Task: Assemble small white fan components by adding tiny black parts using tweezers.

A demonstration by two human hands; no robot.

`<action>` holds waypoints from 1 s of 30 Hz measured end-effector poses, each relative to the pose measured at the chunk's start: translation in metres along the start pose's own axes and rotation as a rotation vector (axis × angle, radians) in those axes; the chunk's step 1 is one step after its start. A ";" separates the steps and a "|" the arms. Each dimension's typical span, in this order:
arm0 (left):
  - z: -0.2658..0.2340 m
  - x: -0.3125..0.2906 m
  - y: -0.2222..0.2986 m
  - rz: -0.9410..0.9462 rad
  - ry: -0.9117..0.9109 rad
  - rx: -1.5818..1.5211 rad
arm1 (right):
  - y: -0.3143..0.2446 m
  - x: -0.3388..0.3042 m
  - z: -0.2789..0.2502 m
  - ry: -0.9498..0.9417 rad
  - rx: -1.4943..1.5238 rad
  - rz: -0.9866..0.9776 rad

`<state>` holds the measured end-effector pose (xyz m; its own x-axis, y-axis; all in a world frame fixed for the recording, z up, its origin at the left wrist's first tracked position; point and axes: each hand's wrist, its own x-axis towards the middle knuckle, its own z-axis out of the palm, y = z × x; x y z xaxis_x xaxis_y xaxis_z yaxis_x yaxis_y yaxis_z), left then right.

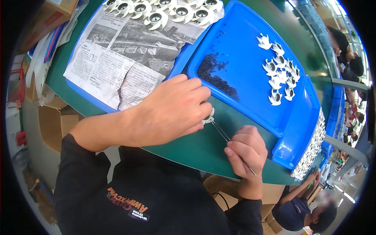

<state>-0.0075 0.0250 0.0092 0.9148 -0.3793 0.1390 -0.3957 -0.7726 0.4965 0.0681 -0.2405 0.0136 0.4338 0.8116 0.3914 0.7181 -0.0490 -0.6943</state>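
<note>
My left hand (176,105) is closed around a small white part with a round hub (210,117), probably a fan wheel; most of it is hidden under the fingers. My right hand (248,150) grips thin metal tweezers (221,132), whose tips meet the edge of that white part over the green table (188,148). Beyond my hands lies a blue tray (250,58). Tiny black pieces (215,74) are heaped in its near left corner, and several white bladed fan wheels (276,78) lie toward its right side.
At the left, newspaper (98,62) covers another blue tray, with rows of white fan wheels (182,13) at its far end. A smaller blue tray (288,150) and more packed white wheels (311,150) are at the right. A co-worker (293,207) sits at the lower right.
</note>
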 end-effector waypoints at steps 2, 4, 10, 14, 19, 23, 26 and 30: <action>0.002 0.000 0.000 0.000 0.009 -0.003 | 0.001 0.002 0.004 -0.020 0.003 -0.005; 0.002 0.000 -0.001 0.002 0.019 -0.006 | 0.001 0.004 0.006 -0.040 -0.009 -0.007; 0.003 -0.001 0.000 -0.001 0.010 -0.011 | 0.003 0.006 0.011 -0.051 -0.037 -0.013; 0.003 -0.001 0.000 0.002 0.017 -0.024 | 0.002 0.006 0.011 -0.054 -0.045 -0.006; 0.004 -0.001 0.000 0.001 0.021 -0.018 | 0.002 0.008 0.010 -0.061 -0.046 -0.003; 0.004 -0.001 0.000 -0.003 0.012 -0.008 | 0.002 0.008 0.011 -0.061 -0.049 0.001; 0.004 0.000 0.000 -0.004 0.006 -0.002 | 0.002 0.009 0.011 -0.064 -0.046 0.005; 0.004 0.000 0.000 -0.003 0.020 -0.005 | 0.002 0.009 0.012 -0.062 -0.035 0.016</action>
<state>-0.0079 0.0228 0.0057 0.9174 -0.3666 0.1547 -0.3927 -0.7711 0.5011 0.0671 -0.2268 0.0086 0.4121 0.8447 0.3416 0.7303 -0.0820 -0.6782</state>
